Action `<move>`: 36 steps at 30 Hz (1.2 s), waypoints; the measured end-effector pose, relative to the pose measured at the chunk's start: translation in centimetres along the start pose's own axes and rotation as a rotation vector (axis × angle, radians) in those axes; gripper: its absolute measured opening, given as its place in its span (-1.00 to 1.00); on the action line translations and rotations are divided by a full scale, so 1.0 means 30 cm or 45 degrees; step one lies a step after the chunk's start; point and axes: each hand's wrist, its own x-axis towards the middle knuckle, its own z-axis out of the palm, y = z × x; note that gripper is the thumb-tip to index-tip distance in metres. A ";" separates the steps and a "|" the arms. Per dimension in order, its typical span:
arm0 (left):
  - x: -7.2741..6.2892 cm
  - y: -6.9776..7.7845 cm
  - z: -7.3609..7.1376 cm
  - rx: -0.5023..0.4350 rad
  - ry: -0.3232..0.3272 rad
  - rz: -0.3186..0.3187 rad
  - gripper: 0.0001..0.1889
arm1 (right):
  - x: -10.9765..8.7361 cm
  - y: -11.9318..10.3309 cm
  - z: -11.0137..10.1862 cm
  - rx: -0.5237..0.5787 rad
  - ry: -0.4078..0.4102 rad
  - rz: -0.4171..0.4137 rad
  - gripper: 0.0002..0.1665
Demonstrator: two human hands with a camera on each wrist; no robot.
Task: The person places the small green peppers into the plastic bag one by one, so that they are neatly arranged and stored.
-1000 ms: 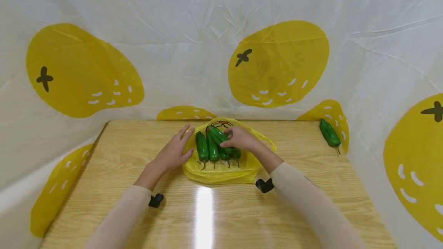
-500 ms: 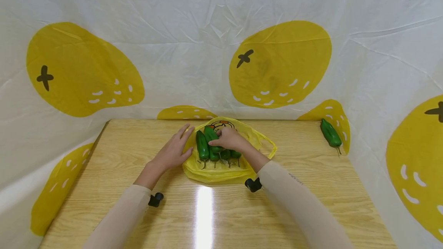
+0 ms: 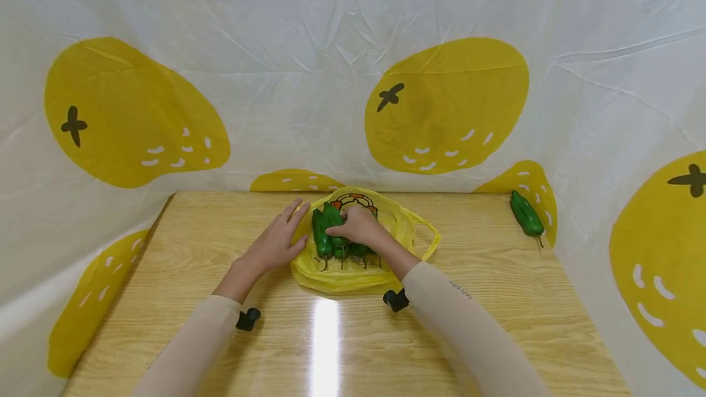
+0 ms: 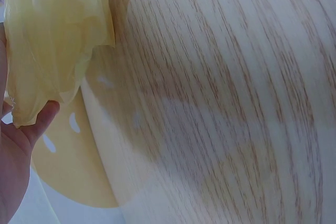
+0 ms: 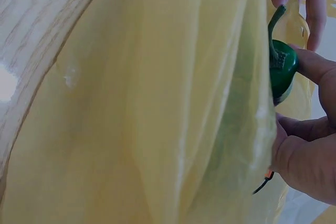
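Observation:
A yellow plastic bag (image 3: 353, 283) lies at the back middle of the table, its mouth spread. Inside it several green peppers lie side by side, stems toward me; one is the leftmost pepper (image 3: 322, 234). My right hand (image 3: 361, 228) reaches into the bag and grips a pepper (image 3: 333, 216) on top of the others, beside the leftmost one. In the right wrist view, thumb and fingers sit around this pepper (image 5: 283, 72), partly behind the bag's film. My left hand (image 3: 273, 244) rests against the bag's left edge with its fingers extended.
Another green pepper (image 3: 526, 213) lies apart at the back right corner of the wooden table (image 3: 209, 219). A white sheet (image 3: 303, 109) with yellow fruit prints stands behind and on both sides. The bag's handle loop (image 3: 432, 241) sticks out to the right.
My right hand has moved left with the gripped pepper, from over the right-hand peppers to next to the leftmost one. The left hand has stayed at the bag's edge.

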 end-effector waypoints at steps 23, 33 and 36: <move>-0.004 -0.001 -0.001 0.007 -0.016 -0.024 -0.19 | 0.010 0.031 0.022 0.099 -0.003 -0.037 -0.15; -0.001 -0.004 0.004 0.024 -0.009 -0.013 -0.19 | -0.002 0.035 0.018 0.201 -0.013 -0.053 -0.21; -0.001 -0.003 0.002 0.021 -0.015 -0.019 -0.18 | -0.002 0.039 0.014 0.175 -0.014 -0.052 -0.20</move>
